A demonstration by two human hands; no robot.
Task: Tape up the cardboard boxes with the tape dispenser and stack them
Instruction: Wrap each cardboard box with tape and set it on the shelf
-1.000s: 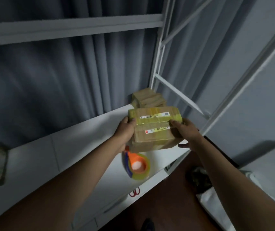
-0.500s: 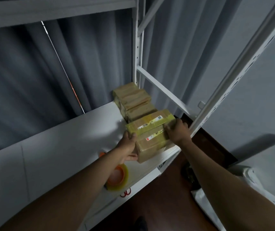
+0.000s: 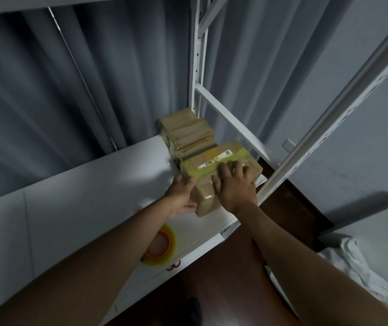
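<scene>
A taped cardboard box (image 3: 212, 161) with yellow tape and white labels sits on the white shelf (image 3: 82, 196), near its right front corner. My right hand (image 3: 234, 187) lies flat on top of it with fingers spread. My left hand (image 3: 181, 196) presses against the box's left side, thumb at the top edge. Just behind it, in the back corner, stand other taped boxes (image 3: 187, 134), stacked. The tape dispenser (image 3: 162, 245), orange with a yellowish roll, lies on the shelf near the front edge, partly hidden by my left forearm.
Red scissor handles (image 3: 174, 265) peek out at the shelf's front edge. White rack uprights (image 3: 197, 67) and a diagonal brace (image 3: 230, 118) frame the corner. Grey curtains hang behind. A white cloth (image 3: 362, 267) lies on the dark floor, lower right.
The box went from held in the air to set down on the shelf beside the stacked boxes. My right hand shifted from the box's right side onto its top.
</scene>
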